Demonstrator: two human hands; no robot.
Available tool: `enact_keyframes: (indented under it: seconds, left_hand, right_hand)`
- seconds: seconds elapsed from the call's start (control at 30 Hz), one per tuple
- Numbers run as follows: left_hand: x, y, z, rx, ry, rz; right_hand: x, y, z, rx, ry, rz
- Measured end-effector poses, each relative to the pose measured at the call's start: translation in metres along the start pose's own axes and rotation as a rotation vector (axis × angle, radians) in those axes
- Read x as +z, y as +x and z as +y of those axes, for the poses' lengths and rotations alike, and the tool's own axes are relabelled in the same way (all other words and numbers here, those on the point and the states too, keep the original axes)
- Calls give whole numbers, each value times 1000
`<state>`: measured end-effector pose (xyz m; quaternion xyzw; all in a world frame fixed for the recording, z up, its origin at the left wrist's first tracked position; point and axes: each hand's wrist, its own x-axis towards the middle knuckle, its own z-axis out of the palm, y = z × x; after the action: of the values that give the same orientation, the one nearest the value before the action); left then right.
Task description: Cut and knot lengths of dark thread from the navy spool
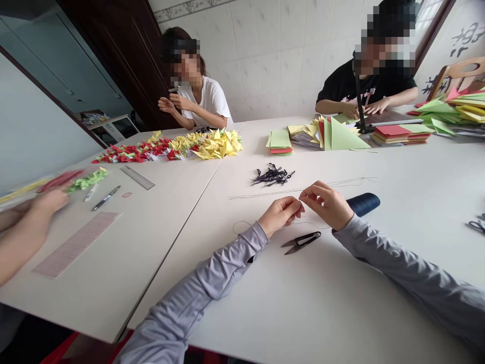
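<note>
Above the white table (242,283), my left hand (281,214) and my right hand (326,203) meet with fingers pinched together. A thin dark thread (242,222) runs in a loose loop from the pinch, and each hand seems to grip it; its end between the fingertips is too fine to make out. Just below my hands lies a pair of thread snips (302,242), blades pointing left. Behind my right wrist rests a spool of dark blue thread (364,203). Beyond my hands are a heap of knotted black cords (273,175) and some long loose threads (261,194).
Folded paper pieces (215,144) line the far left. Coloured paper stacks (279,141) stand at the back. Two people sit across the table. At left, another person's arm (34,217) reaches near a ruler (137,177) and pen (106,197). Scissors (476,226) lie far right.
</note>
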<state>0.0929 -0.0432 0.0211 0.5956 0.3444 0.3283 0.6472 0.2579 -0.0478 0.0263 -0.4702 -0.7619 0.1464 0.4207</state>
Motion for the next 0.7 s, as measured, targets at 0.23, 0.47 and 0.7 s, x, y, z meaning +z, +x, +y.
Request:
enact_keyframes:
  seconds: [0.23, 0.47, 0.7]
  left_hand:
    - [-1, -1, 0, 2, 23, -9]
    - [-2, -1, -1, 7, 18, -13]
    - [-3, -2, 0, -3, 2, 10]
  right_hand:
    - [3, -1, 1, -13, 4, 12]
    - [4, -1, 2, -11, -1, 19]
    - [2, 0, 6, 43, 43, 80]
